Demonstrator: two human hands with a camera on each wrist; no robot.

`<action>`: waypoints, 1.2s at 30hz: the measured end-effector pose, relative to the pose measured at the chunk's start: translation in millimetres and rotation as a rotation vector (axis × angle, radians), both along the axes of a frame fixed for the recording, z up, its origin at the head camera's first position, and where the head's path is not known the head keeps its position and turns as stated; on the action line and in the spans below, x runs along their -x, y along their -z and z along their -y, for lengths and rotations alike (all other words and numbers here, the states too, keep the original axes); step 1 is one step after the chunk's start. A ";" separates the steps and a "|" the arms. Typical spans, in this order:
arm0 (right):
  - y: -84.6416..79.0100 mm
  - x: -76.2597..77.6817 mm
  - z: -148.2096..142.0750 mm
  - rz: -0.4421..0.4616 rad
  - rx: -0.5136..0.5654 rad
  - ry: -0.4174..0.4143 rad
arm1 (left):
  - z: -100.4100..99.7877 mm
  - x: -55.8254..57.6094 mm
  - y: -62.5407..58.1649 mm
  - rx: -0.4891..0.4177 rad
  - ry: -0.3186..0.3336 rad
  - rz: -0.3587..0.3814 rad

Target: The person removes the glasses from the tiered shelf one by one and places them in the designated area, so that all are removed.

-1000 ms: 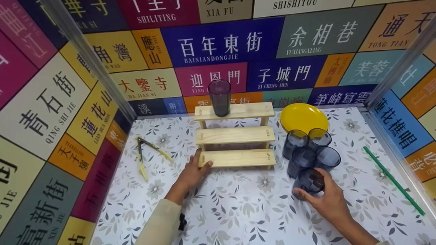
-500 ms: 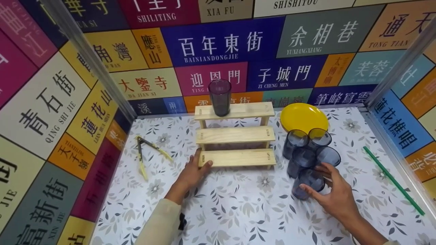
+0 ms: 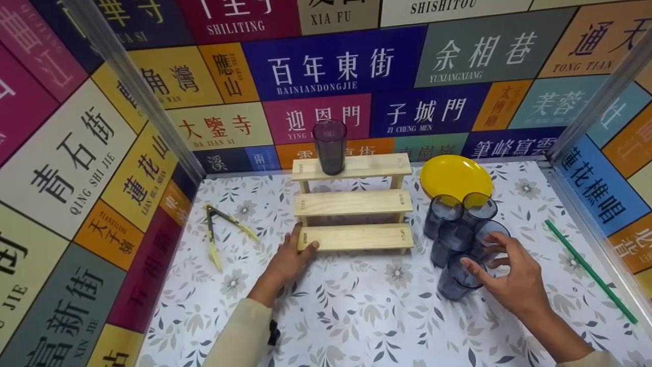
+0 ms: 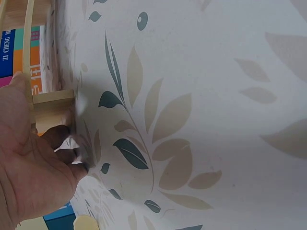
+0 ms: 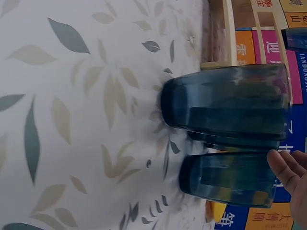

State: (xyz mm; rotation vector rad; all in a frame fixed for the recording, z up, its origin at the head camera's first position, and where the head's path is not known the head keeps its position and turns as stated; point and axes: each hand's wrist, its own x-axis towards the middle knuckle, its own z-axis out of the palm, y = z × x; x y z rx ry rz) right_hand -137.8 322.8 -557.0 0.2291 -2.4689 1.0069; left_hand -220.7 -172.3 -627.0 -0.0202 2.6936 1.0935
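A three-tier wooden stand (image 3: 354, 237) stands mid-table. My left hand (image 3: 288, 262) holds the left end of its lowest step, thumb at the front edge and fingers at the side. On the top step, one dark tinted glass (image 3: 330, 150) stands upright. Right of the stand, several blue-grey glasses are clustered upright, with the front glass (image 3: 453, 283) nearest me. My right hand (image 3: 519, 278) is beside them, fingers loosely bent by the right-hand glass (image 3: 486, 229) and thumb near the front glass's rim. In the right wrist view, the fingertips (image 5: 283, 170) are at a glass rim (image 5: 225, 179); contact is unclear.
Behind the glasses lies a yellow plate (image 3: 453, 176). A green stick (image 3: 591, 270) rests at the far right. Yellow-and-black pliers-like tool (image 3: 226, 229) lies spread on the left. Sign-printed walls (image 3: 336, 66) enclose the floral tabletop (image 3: 356, 311).
My right hand has let go of the front glass and shifted right and slightly back toward the right-hand glass. The left hand stays at the stand.
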 end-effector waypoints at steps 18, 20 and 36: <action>-37.6 38.6 12.3 -0.034 -0.052 -0.021 | -0.4 -0.1 1.9 -0.004 0.000 -0.011; -41.7 44.4 16.4 -0.036 -0.045 -0.031 | -0.9 -0.3 1.5 -0.001 -0.002 -0.008; -70.6 96.6 50.2 0.050 -0.119 -0.076 | -1.6 0.5 -2.4 -0.001 0.007 -0.007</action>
